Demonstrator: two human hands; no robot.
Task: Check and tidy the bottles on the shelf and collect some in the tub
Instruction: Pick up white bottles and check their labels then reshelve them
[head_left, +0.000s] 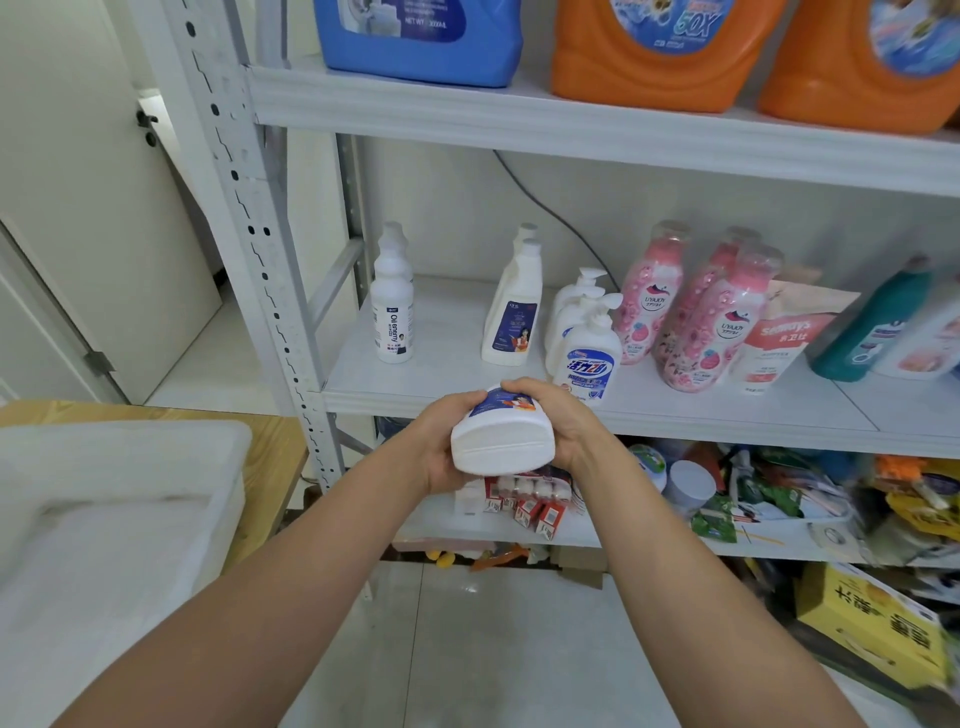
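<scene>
Grey metal rack against a pale wall. Landmark for all positions: its white middle shelf board (447, 358).

Held item: white flat-sided plastic bottle with a blue label (501, 441), in the air just in front of the board's front edge and slightly below it. The long axis runs away from the camera toward the board. The oval base faces the camera; the neck end points at the rack and is hidden. The base's wide side lies roughly level, right end a little higher. Label faces up.

Left grip (439, 441): fingers curled round the bottle's left side near the base. Right grip (563, 415): fingers curled over the upper right side, covering part of the label. Both bare forearms are extended and converge on the bottle.

On the board:
- a matching white flat bottle (511, 317), upright, left of centre
- white round bottles labelled "Oil enemy" (393, 322), at the left end
- white pump bottles (587, 353), near the front edge just behind the held bottle
- pink bottles (727, 322), right of centre

Left of and below the board: white plastic tub (119, 519) on a wooden desk (275, 436).
</scene>
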